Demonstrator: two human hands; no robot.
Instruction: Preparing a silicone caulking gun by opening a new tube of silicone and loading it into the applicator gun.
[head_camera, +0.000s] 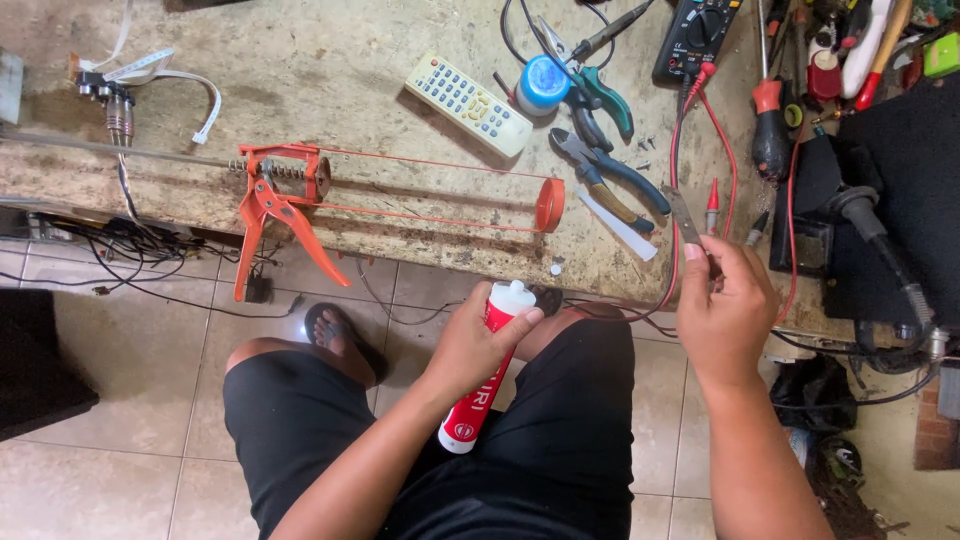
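My left hand grips a red and white sealant cartridge near its white top end, over my lap. My right hand holds a small utility knife blade pointing up towards the workbench edge. An empty orange caulking gun lies on the worn workbench, its handle hanging over the front edge. I sit in black shorts, one foot in a sandal on the tiled floor.
On the bench lie a white remote control, blue-handled pliers, a blue-capped jar, a multimeter with red leads, a red screwdriver and cables. A black tool sits at right.
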